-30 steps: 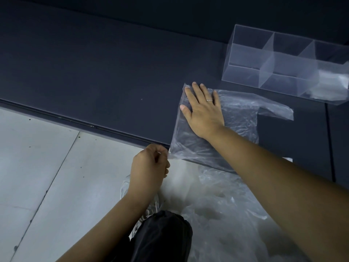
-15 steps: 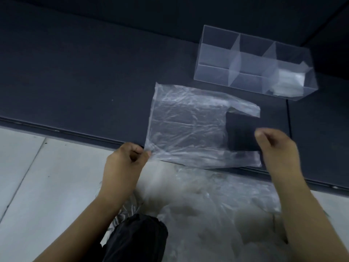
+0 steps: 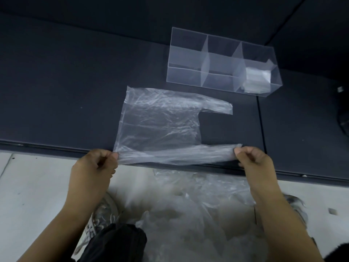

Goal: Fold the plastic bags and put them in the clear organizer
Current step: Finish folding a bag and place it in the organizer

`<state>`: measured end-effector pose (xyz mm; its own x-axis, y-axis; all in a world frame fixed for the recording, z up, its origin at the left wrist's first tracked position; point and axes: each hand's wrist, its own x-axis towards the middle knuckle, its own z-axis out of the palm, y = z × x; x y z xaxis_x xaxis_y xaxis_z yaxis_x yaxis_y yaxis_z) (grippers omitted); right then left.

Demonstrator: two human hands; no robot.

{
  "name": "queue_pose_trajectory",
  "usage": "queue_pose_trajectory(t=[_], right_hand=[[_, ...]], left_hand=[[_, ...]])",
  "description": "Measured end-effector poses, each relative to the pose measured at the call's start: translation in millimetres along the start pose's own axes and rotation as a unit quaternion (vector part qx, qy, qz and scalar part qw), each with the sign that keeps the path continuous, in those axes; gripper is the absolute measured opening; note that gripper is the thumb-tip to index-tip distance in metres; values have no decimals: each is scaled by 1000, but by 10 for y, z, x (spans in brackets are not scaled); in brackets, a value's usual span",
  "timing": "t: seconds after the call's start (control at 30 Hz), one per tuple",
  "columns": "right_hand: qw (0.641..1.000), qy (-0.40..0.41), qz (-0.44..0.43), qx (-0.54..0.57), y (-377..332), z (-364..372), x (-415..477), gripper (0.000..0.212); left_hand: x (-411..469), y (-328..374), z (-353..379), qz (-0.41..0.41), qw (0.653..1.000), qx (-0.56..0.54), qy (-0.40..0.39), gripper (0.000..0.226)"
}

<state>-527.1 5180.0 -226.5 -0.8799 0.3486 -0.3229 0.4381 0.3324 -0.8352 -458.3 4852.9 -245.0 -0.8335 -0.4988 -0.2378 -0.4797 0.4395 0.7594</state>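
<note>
A thin, clear plastic bag (image 3: 160,125) lies spread on a dark, matte mat (image 3: 66,91). It is crinkled all over, with a straight closed end on the left and 2 handle strips reaching to the right, a square notch between them. The far strip lies flat on the mat. The near strip and near edge are raised slightly and stretched taut along the mat's front edge.

The left hand (image 3: 94,167) has its fingers curled, pinching the bag's near left corner. The right hand (image 3: 253,161), also curled, pinches the tip of the near handle strip. Both forearms are bare.

Beyond the bag, up and to the right, the clear organizer (image 3: 186,53) stands on the same mat, apart from the bag. It is a long, rigid, see-through box, and 2 upright partitions split it into 3 sections across. A folded, whitish plastic bag (image 3: 258,78) sits in the right-end section.

Below the mat's edge is a pale, smooth floor (image 3: 37,195). On it, between the forearms, lies a loose, blurry heap of clear bags (image 3: 188,214). A light shoe (image 3: 102,214) and a black trouser knee (image 3: 117,242) show at the bottom. A dark rounded object (image 3: 342,118), cut off by the frame, sits at the far right edge.
</note>
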Motion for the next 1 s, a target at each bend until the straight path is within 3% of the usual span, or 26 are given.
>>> queue_pose_trajectory(t=[0.13,0.33,0.57,0.73,0.8,0.87,0.93,1.0], right_hand=[[972,-44,110,203,-52,-26,17,14],[960,-33,140,241,-28,-71,58,14],[995,51,58,67,67,-81,98,8],[982,131,11,-139,188,-223,108,8],[955,146,1,-258,166,-264,109,19],[929,186,-23,-319,61,-198,111,29],[923,196,-100,-315,-151,52,101,32],[929,107,-216,-282,-420,477,76,35]], left_hand=[[49,43,-59,-47,996,-76,-23,18],[110,81,-180,-154,965,-193,-91,16],[123,125,-127,-182,951,-219,-122,17],[57,223,65,-145,962,-134,-189,14],[100,259,68,-99,979,-45,-170,20],[170,290,56,10,994,87,-58,22],[241,403,106,157,977,132,50,11],[376,537,276,278,947,149,51,13]])
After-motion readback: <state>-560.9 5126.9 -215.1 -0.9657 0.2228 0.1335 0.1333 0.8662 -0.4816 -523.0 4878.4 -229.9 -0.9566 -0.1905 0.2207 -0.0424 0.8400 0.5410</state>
